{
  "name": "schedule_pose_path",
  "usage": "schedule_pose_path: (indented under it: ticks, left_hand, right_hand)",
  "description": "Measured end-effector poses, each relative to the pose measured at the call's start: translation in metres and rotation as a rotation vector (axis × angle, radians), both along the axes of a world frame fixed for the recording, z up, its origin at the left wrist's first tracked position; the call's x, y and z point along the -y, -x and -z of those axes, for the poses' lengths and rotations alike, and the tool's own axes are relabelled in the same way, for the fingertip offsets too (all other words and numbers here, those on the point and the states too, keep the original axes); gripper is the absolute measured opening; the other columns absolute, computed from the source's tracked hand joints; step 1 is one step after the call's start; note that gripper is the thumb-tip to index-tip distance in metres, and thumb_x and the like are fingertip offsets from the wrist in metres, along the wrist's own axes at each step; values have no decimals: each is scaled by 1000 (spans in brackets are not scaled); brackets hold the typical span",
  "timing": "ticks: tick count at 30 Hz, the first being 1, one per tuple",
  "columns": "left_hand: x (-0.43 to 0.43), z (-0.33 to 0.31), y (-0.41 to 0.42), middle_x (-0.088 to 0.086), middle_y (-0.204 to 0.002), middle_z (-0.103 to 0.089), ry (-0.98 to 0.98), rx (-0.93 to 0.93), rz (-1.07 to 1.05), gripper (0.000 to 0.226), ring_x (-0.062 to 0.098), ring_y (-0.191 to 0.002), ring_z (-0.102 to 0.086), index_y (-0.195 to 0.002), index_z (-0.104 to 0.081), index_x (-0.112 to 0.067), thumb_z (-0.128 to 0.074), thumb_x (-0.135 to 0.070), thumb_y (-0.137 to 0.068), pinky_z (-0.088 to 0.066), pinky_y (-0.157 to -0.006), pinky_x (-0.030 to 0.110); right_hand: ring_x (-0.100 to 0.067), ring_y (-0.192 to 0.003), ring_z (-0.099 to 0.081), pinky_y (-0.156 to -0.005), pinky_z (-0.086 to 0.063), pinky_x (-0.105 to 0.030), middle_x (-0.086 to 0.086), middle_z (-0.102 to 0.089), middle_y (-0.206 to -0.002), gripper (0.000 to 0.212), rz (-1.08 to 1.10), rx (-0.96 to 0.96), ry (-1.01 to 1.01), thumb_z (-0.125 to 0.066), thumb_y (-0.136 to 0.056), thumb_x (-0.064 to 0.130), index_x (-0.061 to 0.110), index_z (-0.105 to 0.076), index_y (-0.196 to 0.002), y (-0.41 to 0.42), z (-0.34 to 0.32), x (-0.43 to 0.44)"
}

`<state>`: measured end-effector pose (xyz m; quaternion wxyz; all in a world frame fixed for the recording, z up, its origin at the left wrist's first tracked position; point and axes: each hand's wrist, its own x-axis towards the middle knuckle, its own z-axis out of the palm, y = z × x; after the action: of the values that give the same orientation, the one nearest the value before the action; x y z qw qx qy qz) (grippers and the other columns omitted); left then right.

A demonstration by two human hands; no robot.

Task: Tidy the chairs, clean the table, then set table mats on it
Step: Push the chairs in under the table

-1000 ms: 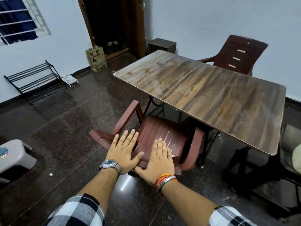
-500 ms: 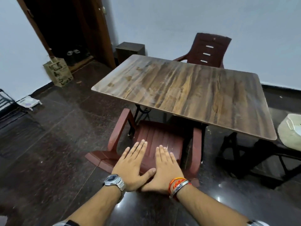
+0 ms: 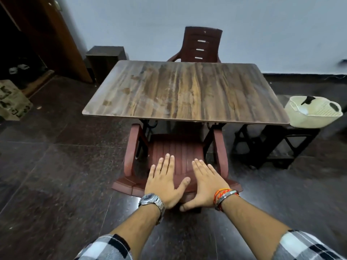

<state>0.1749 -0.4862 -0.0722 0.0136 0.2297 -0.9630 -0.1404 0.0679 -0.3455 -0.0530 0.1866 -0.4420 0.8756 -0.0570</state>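
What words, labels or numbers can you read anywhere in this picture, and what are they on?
No text can be read.
Paper bag at the left edge: dark printing, too blurred to read.
Wristwatch on the left hand: dial too small to read.
Table, both chairs, basket: no lettering visible.

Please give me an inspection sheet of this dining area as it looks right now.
Surface: wooden table top is bare, with pale marks on it; no mats on it.
Job's things: near chair faces the table, its seat front under the table edge; far chair stands at the opposite side. No mats or cloth seen.
Clutter: cream basket on a dark stand right of the table; paper bag on the floor at left.
Grippers: left hand and right hand lie flat, open, on the near chair's backrest.
Cables: nothing seen.
Surroundings: dark tiled floor, pale wall, dark box beside a wooden door.
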Motion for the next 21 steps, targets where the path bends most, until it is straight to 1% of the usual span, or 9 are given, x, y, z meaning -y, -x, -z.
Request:
schedule_pose_path:
  ticks: [5,9,12,21]
  left_hand:
    - [0,-4,1,-10,-157,21,-12,-47,29,90,9,-146,16,-151,15,-25,-16,-75,-83,11,-118,36]
    - [13,-3,4,-12,-158,18,28,-41,35,92,7,-145,17,-151,14,-26,-16,-78,-81,11,-118,39]
    - [22,-4,8,-13,-158,17,18,-32,28,92,6,-145,17,-151,14,-27,-17,-78,-81,10,-118,41]
    - [27,-7,25,-16,-157,17,13,-73,48,91,3,-144,16,-152,12,-28,-20,-78,-82,12,-118,41]
  right_hand:
    - [-15,-151,10,-123,6,-36,-5,9,-165,155,22,-7,21,-56,-42,96,10,6,-156,0,0,1]
    - [-16,-151,10,-122,6,-35,-5,10,-165,155,24,6,41,-57,-42,95,11,7,-156,1,-1,12]
    - [-16,-151,10,-122,6,-35,-5,10,-165,156,23,16,46,-56,-42,95,11,8,-156,4,-1,20]
    - [-15,-151,9,-123,4,-37,-5,9,-165,158,68,24,29,-54,-38,98,11,6,-156,21,0,25]
